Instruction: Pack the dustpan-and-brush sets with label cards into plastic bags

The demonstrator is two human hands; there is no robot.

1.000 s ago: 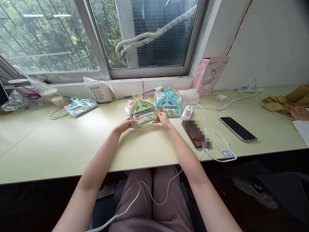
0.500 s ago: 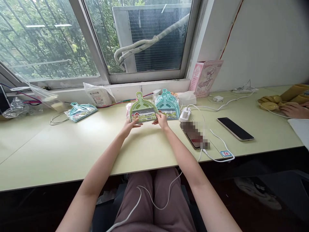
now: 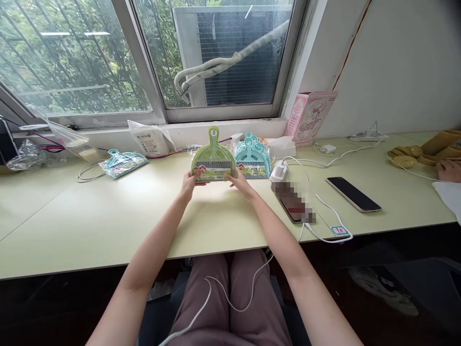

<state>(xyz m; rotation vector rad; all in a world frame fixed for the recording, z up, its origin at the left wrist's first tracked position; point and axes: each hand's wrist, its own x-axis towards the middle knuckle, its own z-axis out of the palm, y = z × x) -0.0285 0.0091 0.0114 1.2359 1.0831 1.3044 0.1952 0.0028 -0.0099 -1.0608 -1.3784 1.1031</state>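
Note:
A light green packaged dustpan-and-brush set (image 3: 213,157) stands upright on the pale desk (image 3: 90,211), handle up. My left hand (image 3: 188,181) grips its lower left corner and my right hand (image 3: 239,180) grips its lower right corner. Right beside it stands a stack of teal dustpan sets (image 3: 252,154). Another teal set (image 3: 123,162) lies flat far to the left.
Two phones (image 3: 353,193) lie right of my hands with white charger cables (image 3: 327,226). A pink box (image 3: 312,117) leans on the wall. Plastic bags (image 3: 150,138) sit by the window sill. Another person's hand (image 3: 447,169) rests at the far right edge by yellow items.
The green set has been raised from a tilted hold to standing upright, moved slightly back toward the window. Both hands stay on its lower corners.

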